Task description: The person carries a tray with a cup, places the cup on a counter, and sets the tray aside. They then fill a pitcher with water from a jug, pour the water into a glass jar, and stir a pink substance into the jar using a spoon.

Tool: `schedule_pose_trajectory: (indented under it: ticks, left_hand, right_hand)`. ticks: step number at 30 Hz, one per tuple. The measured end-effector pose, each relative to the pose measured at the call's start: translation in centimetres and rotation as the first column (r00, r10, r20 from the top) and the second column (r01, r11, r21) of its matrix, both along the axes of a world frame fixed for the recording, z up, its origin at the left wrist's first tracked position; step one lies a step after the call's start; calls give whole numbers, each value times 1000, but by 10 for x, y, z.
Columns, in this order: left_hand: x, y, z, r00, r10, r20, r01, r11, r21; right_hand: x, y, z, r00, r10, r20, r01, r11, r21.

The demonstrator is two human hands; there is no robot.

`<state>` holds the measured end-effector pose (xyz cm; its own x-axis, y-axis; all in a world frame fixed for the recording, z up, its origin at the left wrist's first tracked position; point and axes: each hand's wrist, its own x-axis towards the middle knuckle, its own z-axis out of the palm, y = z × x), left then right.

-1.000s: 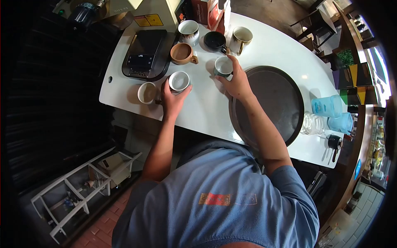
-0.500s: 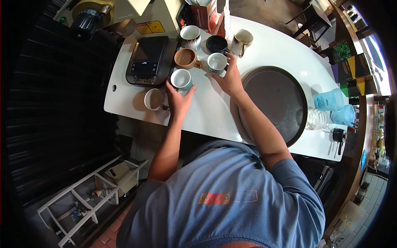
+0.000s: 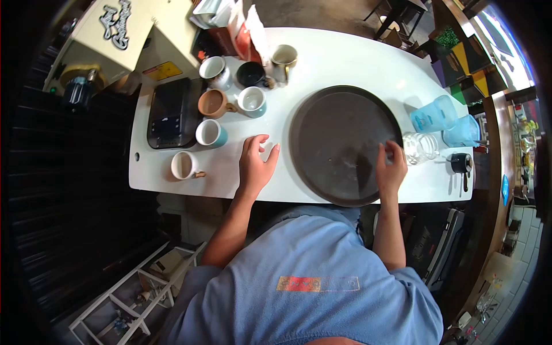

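My left hand (image 3: 256, 165) hovers above the white table, fingers loosely curved and apart, with nothing in it. Over the right part of a round dark tray (image 3: 339, 138) is my right hand (image 3: 392, 169), thumb and fingers slightly spread and holding nothing. To the left of my left hand stand a teal cup with a white inside (image 3: 211, 133) and a cream mug (image 3: 187, 165). Behind these are a brown mug (image 3: 215, 104), another pale teal cup (image 3: 253, 102), a black mug (image 3: 252, 75), a white-and-brown cup (image 3: 215, 73) and a beige mug (image 3: 284, 56).
A black digital scale (image 3: 168, 115) lies at the table's left, beside a cream-coloured machine (image 3: 118, 34). Past the tray stand clear glassware (image 3: 420, 148), two blue plastic pitchers (image 3: 433, 114) and a small black-handled item (image 3: 461, 163). Paper bags (image 3: 244, 34) stand at the back.
Both hands have let go of the two teal cups, which stay on the table. My right hand has moved right over the tray; my left has drawn away rightward. The view has shifted right.
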<state>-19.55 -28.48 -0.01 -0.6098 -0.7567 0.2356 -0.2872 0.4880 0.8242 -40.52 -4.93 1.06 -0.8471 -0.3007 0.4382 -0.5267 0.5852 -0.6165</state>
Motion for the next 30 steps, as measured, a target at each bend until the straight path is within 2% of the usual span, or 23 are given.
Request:
schedule_pose_trajectory:
  ticks: [2, 3, 5, 6, 7, 9, 11, 12, 13, 15, 17, 19, 20, 22, 23, 25, 26, 27, 30]
  left_hand:
    - [-18, 10, -10, 981, -1, 193, 1, 1000, -1]
    - [-27, 14, -16, 984, -6, 180, 8, 1000, -9]
    - [-42, 19, -25, 958, -21, 288, 23, 1000, -4]
    - [-50, 25, -25, 944, -2, 329, 5, 1000, -7]
    - [-58, 31, -17, 911, 12, 413, -13, 1000, 0]
    - [-67, 37, -43, 904, 168, 392, -101, 977, -185]
    - [-72, 40, -54, 908, 246, 338, -143, 942, -302]
    - [-75, 41, -53, 888, 300, 348, -229, 946, -230]
    - [-77, 46, -51, 875, 381, 297, -332, 921, -203]
    - [-70, 57, -51, 885, 419, 205, -418, 907, -48]
    - [-61, 83, -37, 864, 483, 142, -483, 875, -40]
    - [-46, 107, -27, 831, 549, 92, -549, 835, -25]
    - [-37, 117, -24, 816, 578, -3, -578, 816, 31]
    - [-23, 140, -2, 762, 625, -171, -611, 781, 131]
    - [-16, 148, 6, 733, 658, -170, -646, 753, 127]
    - [3, 164, 16, 682, 644, -346, -634, 757, 157]
    - [12, 172, 21, 650, 657, -382, -647, 742, 177]
    - [21, 179, 20, 622, 680, -387, -671, 718, 185]
    - [49, 191, 16, 466, 676, -570, -761, 636, 132]
  right_hand:
    - [4, 39, -8, 984, -177, 35, 173, 981, 84]
    - [7, 54, -10, 964, -257, 64, 245, 957, 152]
    - [9, 78, -24, 938, -334, 95, 304, 923, 235]
    - [7, 89, -35, 940, -321, 111, 288, 926, 245]
    - [6, 91, -32, 935, -294, 198, 248, 941, 230]
    - [-4, 97, -30, 940, -160, 302, 85, 965, 248]
    - [-16, 100, -44, 936, 32, 352, -91, 984, 154]
    - [-21, 101, -44, 922, 67, 381, -130, 982, 141]
    - [-25, 103, -39, 885, 111, 453, -161, 984, 73]
    - [-31, 109, -46, 881, 245, 404, -228, 969, -90]
    - [-34, 114, -38, 866, 303, 399, -283, 953, -109]
    - [-35, 120, -40, 836, 378, 397, -278, 917, -286]
    - [-34, 123, -40, 818, 422, 390, -320, 898, -301]
    - [-32, 128, -46, 762, 512, 397, -386, 850, -358]
    - [-30, 129, -49, 721, 564, 402, -413, 816, -405]
    - [-25, 126, -50, 661, 625, 416, -462, 776, -430]
    - [-24, 124, -51, 613, 678, 406, -483, 728, -486]
    - [-23, 122, -51, 566, 726, 392, -499, 679, -538]
    - [-16, 107, -45, 484, 795, 366, -583, 605, -543]
